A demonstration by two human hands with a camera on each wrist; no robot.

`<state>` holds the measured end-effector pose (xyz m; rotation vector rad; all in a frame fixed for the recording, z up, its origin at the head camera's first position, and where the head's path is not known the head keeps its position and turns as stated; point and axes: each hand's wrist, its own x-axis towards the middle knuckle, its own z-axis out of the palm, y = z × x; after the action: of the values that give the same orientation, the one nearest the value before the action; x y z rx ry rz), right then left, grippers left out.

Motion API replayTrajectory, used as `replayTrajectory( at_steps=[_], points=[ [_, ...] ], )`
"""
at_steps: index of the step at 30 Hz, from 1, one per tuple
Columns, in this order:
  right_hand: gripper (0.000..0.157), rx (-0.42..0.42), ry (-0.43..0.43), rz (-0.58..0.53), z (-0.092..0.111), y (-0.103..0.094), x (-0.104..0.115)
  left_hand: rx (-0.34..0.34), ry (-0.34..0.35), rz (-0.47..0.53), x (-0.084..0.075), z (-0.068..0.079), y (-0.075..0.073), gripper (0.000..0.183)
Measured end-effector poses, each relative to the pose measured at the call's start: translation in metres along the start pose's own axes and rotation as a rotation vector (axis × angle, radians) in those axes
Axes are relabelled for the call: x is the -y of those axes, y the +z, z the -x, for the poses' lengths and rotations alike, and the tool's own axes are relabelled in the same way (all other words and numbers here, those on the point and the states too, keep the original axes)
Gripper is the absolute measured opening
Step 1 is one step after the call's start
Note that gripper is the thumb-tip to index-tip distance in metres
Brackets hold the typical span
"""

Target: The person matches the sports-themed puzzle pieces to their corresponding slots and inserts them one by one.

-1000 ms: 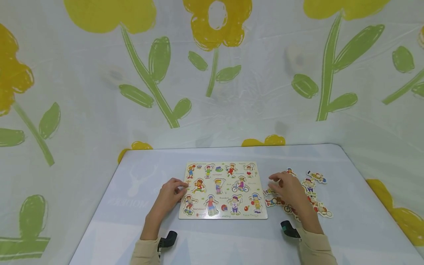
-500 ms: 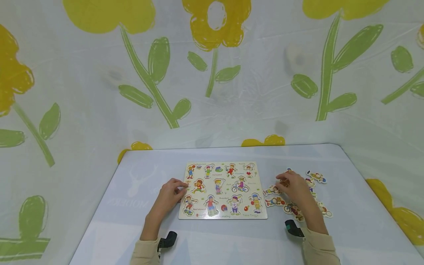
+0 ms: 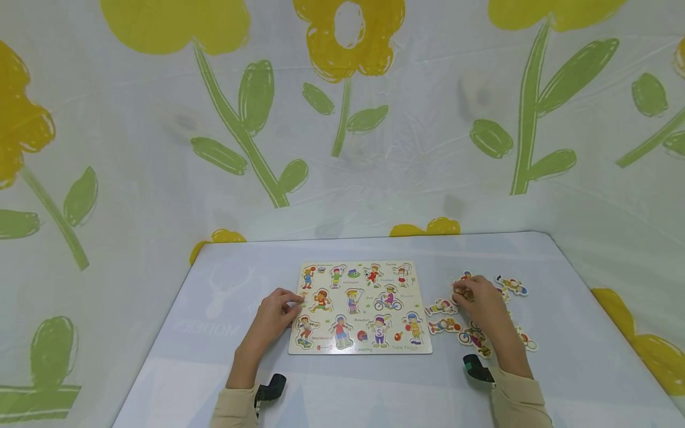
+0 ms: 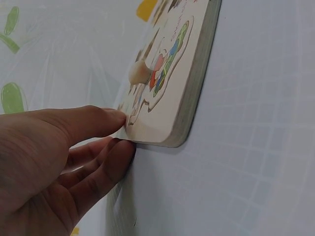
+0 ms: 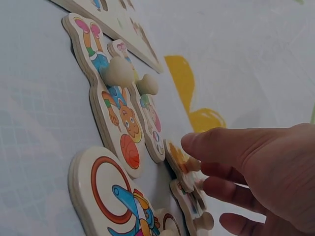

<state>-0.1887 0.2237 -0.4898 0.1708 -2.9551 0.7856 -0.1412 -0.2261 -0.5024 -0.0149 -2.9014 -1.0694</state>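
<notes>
A wooden peg puzzle board (image 3: 332, 318) with printed sports figures lies in the middle of the table. Its left edge is held by my left hand (image 3: 275, 312); in the left wrist view the thumb (image 4: 101, 120) is on the top edge and the curled fingers are at the side. My right hand (image 3: 481, 303) is over the loose puzzle pieces at the right, where thumb and forefinger pinch the small knob of a yellow-orange puzzle piece (image 5: 177, 156). Nearer the right wrist camera lie a basketball-player piece (image 5: 118, 115) and a piece with a wheel (image 5: 106, 184).
Several puzzle pieces are scattered right of the board, including one apart at the back (image 3: 511, 286) and a cycle piece (image 3: 473, 340) near the front. The pale table (image 3: 348, 386) ends at a flower-printed cloth wall (image 3: 417, 178).
My right hand has moved right, away from the board, and its thumb and fingers have drawn closer together over the pieces. The left hand and the board have stayed in place.
</notes>
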Motion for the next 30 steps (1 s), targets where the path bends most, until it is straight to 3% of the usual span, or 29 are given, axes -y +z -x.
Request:
replayTrajectory(
  at_steps=[9,17,30],
  points=[
    [0.022,0.014,0.001,0.030,0.0011,-0.0009,-0.0010,-0.001,0.002,-0.006,0.0007,0.0000,0.0004,0.017],
    [0.017,-0.025,-0.023,0.053,0.0022,0.0006,-0.0030,-0.006,0.008,0.012,0.0013,-0.0003,0.0006,0.016],
    [0.018,-0.075,0.010,0.079,-0.0006,0.0028,-0.0030,-0.022,0.018,0.000,0.0007,0.0001,0.0008,0.016]
  ],
)
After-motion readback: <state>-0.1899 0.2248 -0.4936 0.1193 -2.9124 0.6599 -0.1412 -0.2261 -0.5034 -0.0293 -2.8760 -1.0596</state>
